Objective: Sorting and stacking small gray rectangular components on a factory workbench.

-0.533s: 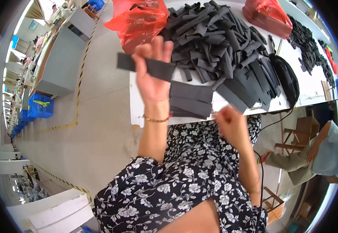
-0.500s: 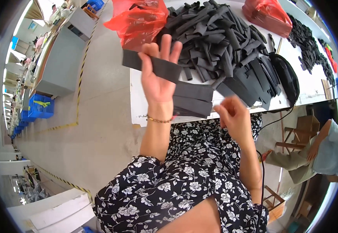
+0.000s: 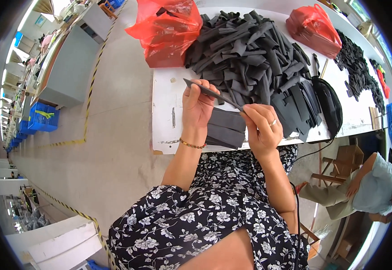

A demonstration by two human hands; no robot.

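A dark grey fabric strip is stretched between my two hands, tilted down to the right and seen nearly edge-on. My left hand is closed on its left part, thumb on top. Near its right end, my right hand, with a ring on one finger, pinches it. Below the held strip, several flat strips lie at the table's front edge, partly hidden by my hands. Behind my hands rises a large heap of curled dark strips. More flat strips are fanned out to the right.
The white table carries a red plastic bag at back left and another red bag at back right. A black pouch with a cord lies at the right. A seated person is on the right.
My right hand has come up and taken the strip's right end. My left hand has moved down and right, its fingers curling around the strip, which has turned nearly edge-on.
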